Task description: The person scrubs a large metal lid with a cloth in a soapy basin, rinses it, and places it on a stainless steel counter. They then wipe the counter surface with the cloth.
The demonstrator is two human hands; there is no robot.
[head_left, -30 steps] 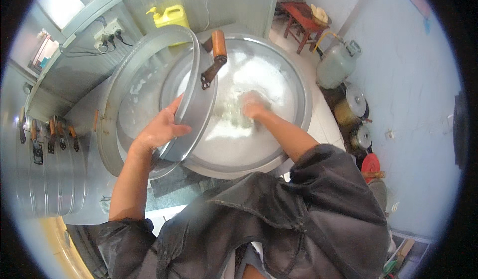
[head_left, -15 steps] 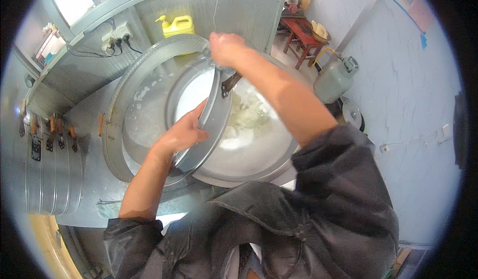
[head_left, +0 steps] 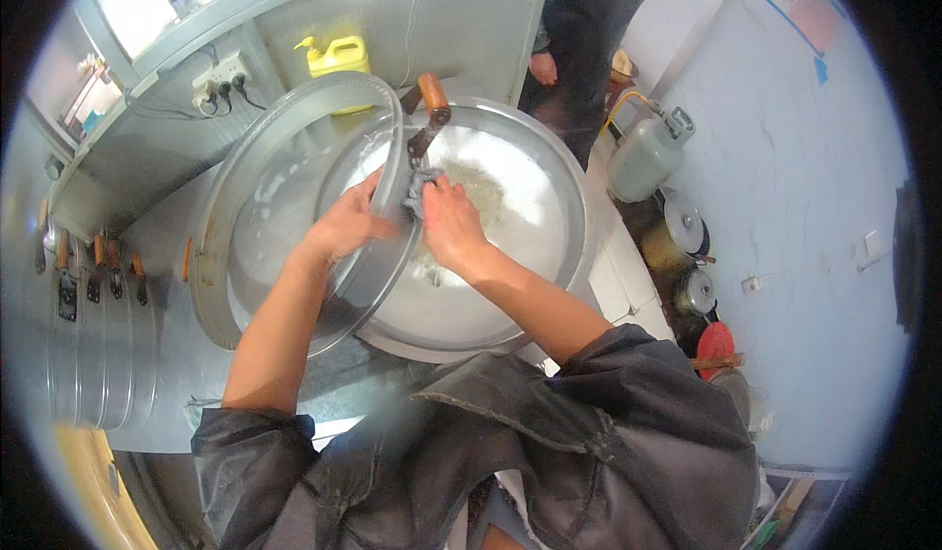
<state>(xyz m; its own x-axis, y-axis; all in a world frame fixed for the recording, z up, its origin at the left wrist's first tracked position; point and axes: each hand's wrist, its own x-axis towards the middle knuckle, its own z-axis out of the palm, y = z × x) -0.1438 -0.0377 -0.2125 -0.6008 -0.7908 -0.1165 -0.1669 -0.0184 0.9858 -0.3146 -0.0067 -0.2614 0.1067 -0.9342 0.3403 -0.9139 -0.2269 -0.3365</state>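
A large round metal steamer tier with wooden handles is tilted over a wide metal basin of soapy water. My left hand grips its right-hand wall, fingers on the inner side and thumb outside. Closed around a crumpled grey scrubber, my right hand presses against the outer wall, just below the bracket of one wooden handle. I cannot tell whether the scrubber is steel wool or cloth. Cloudy water and pale foam show in the basin beneath.
Behind the tier stand a yellow pump jug and a power strip with plugs. Stacked metal tiers are at left. A gas cylinder and lidded pots line the right. Another person in dark clothes stands beyond the basin.
My right hand has come down and nearer along the tier's outer wall with the scrubber, uncovering the wooden handle. My left hand keeps its grip. Another person has appeared at the back.
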